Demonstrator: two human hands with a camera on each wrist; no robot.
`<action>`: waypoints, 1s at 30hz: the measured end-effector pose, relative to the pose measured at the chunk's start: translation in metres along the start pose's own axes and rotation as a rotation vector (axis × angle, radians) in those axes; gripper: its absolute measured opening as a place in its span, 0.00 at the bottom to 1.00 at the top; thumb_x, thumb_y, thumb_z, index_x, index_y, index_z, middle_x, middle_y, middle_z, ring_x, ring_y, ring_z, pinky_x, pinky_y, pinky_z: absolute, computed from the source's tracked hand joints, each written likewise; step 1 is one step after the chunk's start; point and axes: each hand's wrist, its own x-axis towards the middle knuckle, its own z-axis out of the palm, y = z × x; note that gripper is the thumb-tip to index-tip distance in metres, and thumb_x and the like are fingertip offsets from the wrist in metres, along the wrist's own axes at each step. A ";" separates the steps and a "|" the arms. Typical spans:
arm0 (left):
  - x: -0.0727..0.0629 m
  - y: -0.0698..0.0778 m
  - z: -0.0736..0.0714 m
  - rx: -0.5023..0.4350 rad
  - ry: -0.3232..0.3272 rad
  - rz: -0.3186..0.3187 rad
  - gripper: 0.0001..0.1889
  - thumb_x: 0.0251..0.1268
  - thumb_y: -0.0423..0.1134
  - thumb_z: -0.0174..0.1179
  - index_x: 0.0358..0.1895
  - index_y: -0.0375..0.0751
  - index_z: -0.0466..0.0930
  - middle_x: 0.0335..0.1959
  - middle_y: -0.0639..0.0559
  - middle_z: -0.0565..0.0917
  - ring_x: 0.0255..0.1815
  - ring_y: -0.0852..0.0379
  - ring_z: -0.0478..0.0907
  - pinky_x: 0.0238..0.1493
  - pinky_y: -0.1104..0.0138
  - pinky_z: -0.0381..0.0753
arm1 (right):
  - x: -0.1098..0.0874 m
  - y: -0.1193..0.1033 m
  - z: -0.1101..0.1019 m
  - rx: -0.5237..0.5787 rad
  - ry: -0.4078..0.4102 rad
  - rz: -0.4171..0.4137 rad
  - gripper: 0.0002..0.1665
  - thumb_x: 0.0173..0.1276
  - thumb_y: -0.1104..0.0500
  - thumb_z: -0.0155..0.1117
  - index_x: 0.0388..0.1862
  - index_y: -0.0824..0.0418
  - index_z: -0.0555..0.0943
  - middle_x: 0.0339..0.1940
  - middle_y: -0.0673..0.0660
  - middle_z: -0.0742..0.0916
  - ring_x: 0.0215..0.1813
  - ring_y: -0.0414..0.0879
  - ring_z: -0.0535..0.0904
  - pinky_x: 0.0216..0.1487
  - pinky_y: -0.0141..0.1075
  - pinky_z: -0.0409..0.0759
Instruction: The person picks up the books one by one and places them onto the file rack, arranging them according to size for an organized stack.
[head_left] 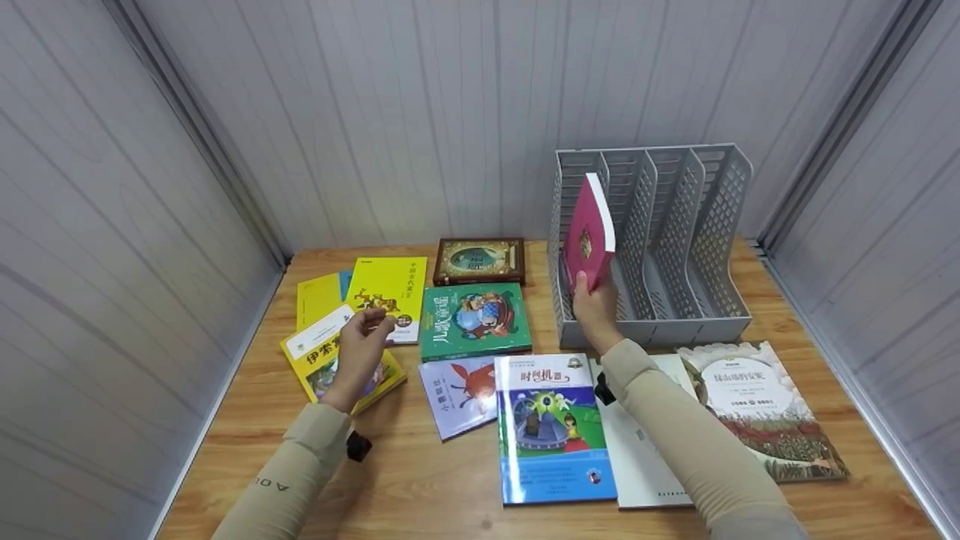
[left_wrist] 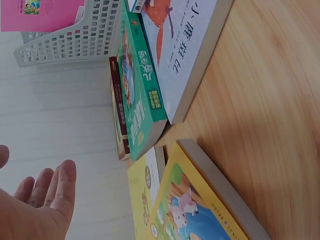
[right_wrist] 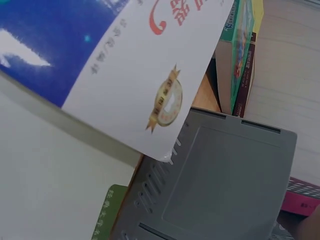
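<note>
My right hand (head_left: 598, 313) grips the lower end of a pink book (head_left: 587, 234), its thumb on the cover. The book stands upright, tilted, at the leftmost compartment of a grey file rack (head_left: 652, 331). In the right wrist view only a strip of the pink book (right_wrist: 299, 204) shows beyond the rack's front wall (right_wrist: 230, 175). My left hand (head_left: 358, 358) hovers empty over a yellow book with a white top band (head_left: 319, 336), fingers loosely bent. In the left wrist view the left hand (left_wrist: 45, 205) has nothing in it.
Left of the rack lie a brown book (head_left: 480, 262), a green book (head_left: 476, 321) and a yellow one (head_left: 390, 281). Nearer me are a lilac book (head_left: 454, 401), a blue-and-white book (head_left: 555, 480), a pale book (head_left: 645, 465) and a flowered book (head_left: 765, 405). Panel walls (head_left: 360, 120) surround the table.
</note>
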 end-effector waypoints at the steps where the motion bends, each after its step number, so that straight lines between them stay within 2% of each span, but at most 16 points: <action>1: 0.000 0.000 -0.001 0.014 0.002 0.005 0.25 0.85 0.44 0.56 0.73 0.31 0.72 0.66 0.37 0.78 0.68 0.41 0.79 0.68 0.53 0.86 | 0.000 0.001 0.001 -0.016 0.001 -0.003 0.31 0.83 0.62 0.54 0.80 0.75 0.65 0.74 0.76 0.79 0.75 0.69 0.77 0.79 0.60 0.74; 6: 0.000 -0.002 -0.008 0.078 0.017 0.046 0.25 0.86 0.43 0.56 0.74 0.31 0.72 0.67 0.36 0.78 0.66 0.43 0.79 0.70 0.48 0.83 | -0.001 0.005 0.006 -0.070 0.004 -0.011 0.28 0.82 0.62 0.55 0.74 0.76 0.70 0.67 0.78 0.83 0.69 0.70 0.81 0.73 0.61 0.77; 9: 0.000 -0.003 -0.013 0.116 0.025 0.056 0.24 0.86 0.43 0.56 0.74 0.31 0.72 0.67 0.35 0.78 0.66 0.43 0.79 0.70 0.50 0.83 | -0.001 0.008 0.008 -0.063 0.001 -0.020 0.27 0.81 0.63 0.55 0.73 0.75 0.72 0.65 0.79 0.83 0.67 0.71 0.81 0.71 0.62 0.77; 13: 0.001 -0.006 -0.017 0.170 0.041 0.038 0.25 0.85 0.45 0.56 0.73 0.32 0.72 0.68 0.36 0.78 0.68 0.42 0.78 0.70 0.52 0.81 | -0.001 0.011 0.010 -0.031 -0.031 -0.032 0.29 0.81 0.65 0.55 0.77 0.73 0.68 0.69 0.78 0.81 0.72 0.70 0.79 0.75 0.62 0.74; 19: 0.005 -0.010 -0.022 0.180 0.037 0.015 0.26 0.85 0.44 0.56 0.74 0.31 0.71 0.70 0.34 0.77 0.70 0.40 0.77 0.72 0.50 0.79 | 0.000 0.012 0.012 -0.043 -0.079 -0.036 0.34 0.82 0.66 0.54 0.83 0.72 0.63 0.75 0.79 0.77 0.77 0.71 0.74 0.79 0.63 0.70; 26: 0.008 -0.012 -0.025 0.198 0.031 -0.007 0.26 0.85 0.45 0.55 0.74 0.31 0.70 0.70 0.35 0.76 0.70 0.41 0.75 0.74 0.50 0.76 | 0.007 0.013 0.013 -0.076 -0.161 -0.016 0.33 0.82 0.68 0.53 0.82 0.73 0.62 0.73 0.81 0.77 0.76 0.74 0.74 0.79 0.65 0.71; 30: 0.008 -0.011 -0.026 0.211 0.025 -0.016 0.26 0.86 0.45 0.54 0.75 0.31 0.70 0.71 0.34 0.76 0.71 0.41 0.74 0.75 0.49 0.75 | 0.010 0.014 0.012 -0.090 -0.198 0.006 0.33 0.83 0.68 0.52 0.83 0.73 0.61 0.75 0.80 0.76 0.78 0.73 0.73 0.81 0.64 0.69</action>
